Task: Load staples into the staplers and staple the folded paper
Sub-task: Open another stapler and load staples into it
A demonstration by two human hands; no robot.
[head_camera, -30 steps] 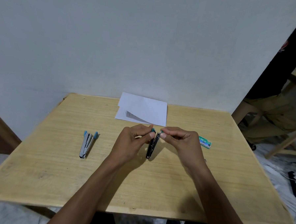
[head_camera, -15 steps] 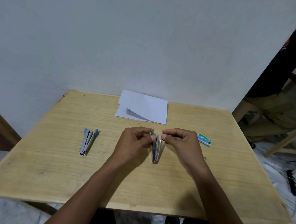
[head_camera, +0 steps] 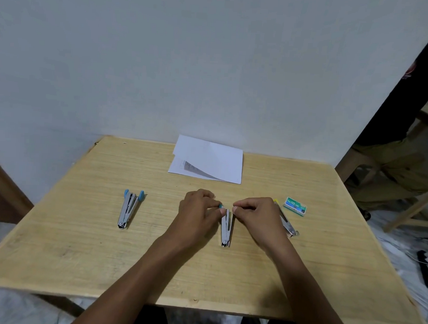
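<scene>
head view: left hand (head_camera: 197, 211), right hand (head_camera: 257, 214) pinch stapler (head_camera: 226, 230) at far end.

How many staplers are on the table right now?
3. Left stapler lies open alone; middle stapler is pinched by the left hand and right hand; right stapler lies partly hidden behind the right hand.

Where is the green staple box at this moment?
Head view: the green staple box lies on the wooden table, right of the right hand, next to a stapler partly hidden behind that hand.
</scene>
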